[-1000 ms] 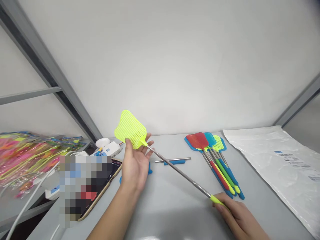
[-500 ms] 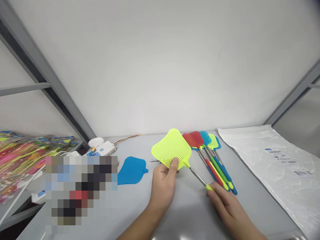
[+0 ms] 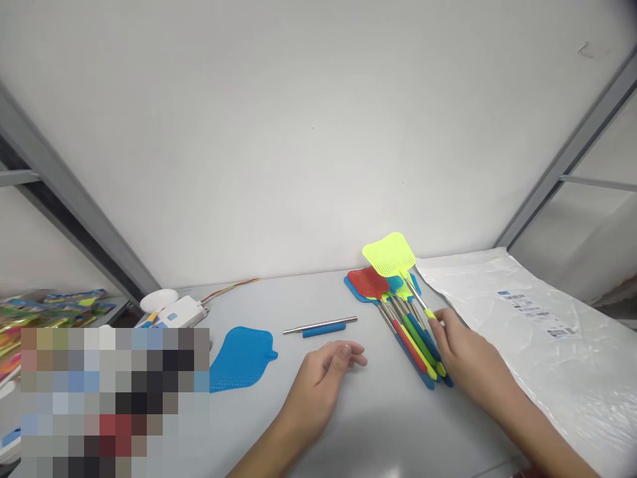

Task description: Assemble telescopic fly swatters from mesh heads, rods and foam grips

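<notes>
My right hand [image 3: 460,345] grips a yellow-green fly swatter [image 3: 391,255] by its handle, its perforated head over a pile of swatters. In that pile lie a red swatter [image 3: 367,283] and several blue, green and yellow ones, handles towards me. My left hand [image 3: 326,372] holds nothing; its fingers are loosely curled, the tips apart from the thumb. Just beyond it lie a metal telescopic rod [image 3: 320,325] and a blue handle grip [image 3: 324,330]. A loose blue swatter head [image 3: 243,357] rests to the left.
A white plastic mailing bag [image 3: 497,292] with a label covers the table's right side. At the left are a white power strip [image 3: 182,312], thin wires [image 3: 223,289], a round white object [image 3: 159,301] and packaged colourful goods [image 3: 60,305]. A pixelated patch hides the front left.
My left hand has let go of the yellow-green swatter's head. My right hand has carried the swatter over to the pile. The rod and blue grip are now uncovered. The view has shifted right.
</notes>
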`<state>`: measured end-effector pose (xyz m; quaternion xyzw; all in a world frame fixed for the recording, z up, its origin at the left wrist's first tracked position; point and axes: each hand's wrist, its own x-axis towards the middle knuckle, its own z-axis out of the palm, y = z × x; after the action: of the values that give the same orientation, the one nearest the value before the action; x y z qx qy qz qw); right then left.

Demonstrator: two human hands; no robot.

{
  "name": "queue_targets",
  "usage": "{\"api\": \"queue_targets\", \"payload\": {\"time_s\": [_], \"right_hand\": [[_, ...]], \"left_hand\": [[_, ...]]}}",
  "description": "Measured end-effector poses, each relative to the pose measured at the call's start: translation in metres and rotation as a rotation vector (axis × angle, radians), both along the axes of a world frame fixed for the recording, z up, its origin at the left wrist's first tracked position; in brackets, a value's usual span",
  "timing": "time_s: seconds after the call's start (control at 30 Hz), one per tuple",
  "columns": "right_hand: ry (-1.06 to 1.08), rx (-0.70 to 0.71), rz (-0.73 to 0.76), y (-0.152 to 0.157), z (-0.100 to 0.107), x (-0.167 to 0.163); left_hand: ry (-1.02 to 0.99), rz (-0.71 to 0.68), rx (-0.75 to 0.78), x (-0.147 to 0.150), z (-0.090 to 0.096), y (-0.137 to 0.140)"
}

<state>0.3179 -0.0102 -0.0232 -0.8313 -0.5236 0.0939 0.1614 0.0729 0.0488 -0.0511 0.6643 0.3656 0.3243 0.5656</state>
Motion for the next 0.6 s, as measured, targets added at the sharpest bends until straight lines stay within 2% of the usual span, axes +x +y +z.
{"api": "queue_targets", "payload": {"time_s": [0.1, 0.23, 0.47, 0.6], "right_hand": [[-0.167, -0.081, -0.030, 0.028, 0.006, 0.010], [-0.241, -0.139, 0.047, 0.048, -0.002, 0.006], [-0.352, -0.143, 0.110, 0.046, -0.013, -0.003], [-0.430, -0.168, 0.167, 0.042, -0.013, -0.001]], "left_hand": [[0.037, -0.025, 0.073, 0.001, -0.003, -0.001], [0.070, -0.013, 0.149, -0.002, -0.002, 0.001], [0.109, 0.014, 0.187, -0.004, 0.003, 0.004], [0.253, 0.026, 0.323, -0.014, 0.015, 0.015]]}}
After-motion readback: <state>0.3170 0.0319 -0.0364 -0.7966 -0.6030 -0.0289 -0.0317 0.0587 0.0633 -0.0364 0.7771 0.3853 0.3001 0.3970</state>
